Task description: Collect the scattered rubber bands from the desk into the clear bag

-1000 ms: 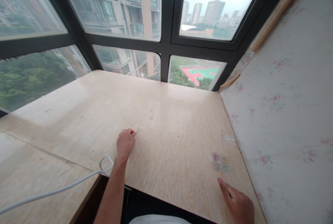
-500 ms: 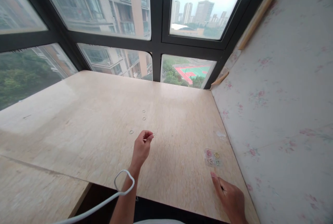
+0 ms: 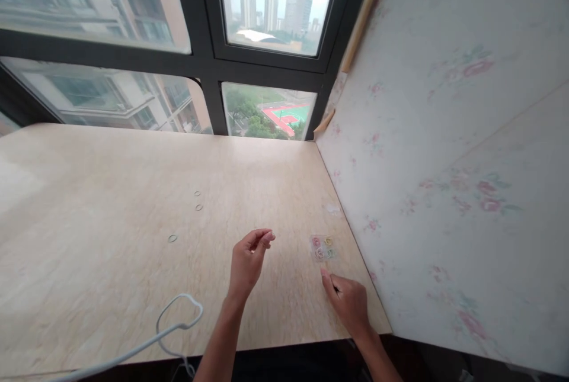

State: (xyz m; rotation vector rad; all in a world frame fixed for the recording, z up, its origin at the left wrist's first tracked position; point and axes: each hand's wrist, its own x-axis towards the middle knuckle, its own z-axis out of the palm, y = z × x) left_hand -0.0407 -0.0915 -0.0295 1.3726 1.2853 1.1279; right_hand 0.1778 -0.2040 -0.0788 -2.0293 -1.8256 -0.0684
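Observation:
My left hand (image 3: 249,260) is raised over the table with thumb and forefinger pinched on a small thin ring. The ring barely shows at the fingertips now. My right hand (image 3: 349,302) is closed, thumb pointing forward, just in front of a clear small box (image 3: 323,249). Its curled fingers hide whatever may be inside them. Inside the box, red, yellow, pale and green rings sit in separate compartments. Left of my left hand, a ring (image 3: 172,238) lies by itself on the table. Farther back lie a second ring (image 3: 198,208) and a third ring (image 3: 197,193), close together.
The marble-patterned tabletop (image 3: 111,180) ends at the dark window frame (image 3: 211,92) and a flowered wall (image 3: 422,163) on the right. A white cable (image 3: 128,355) loops up at the lower left. A clear scrap (image 3: 332,209) lies near the wall.
My view has turned to the right. My left hand has moved right, nearer to the box, still pinched. My right hand stays closed by the box.

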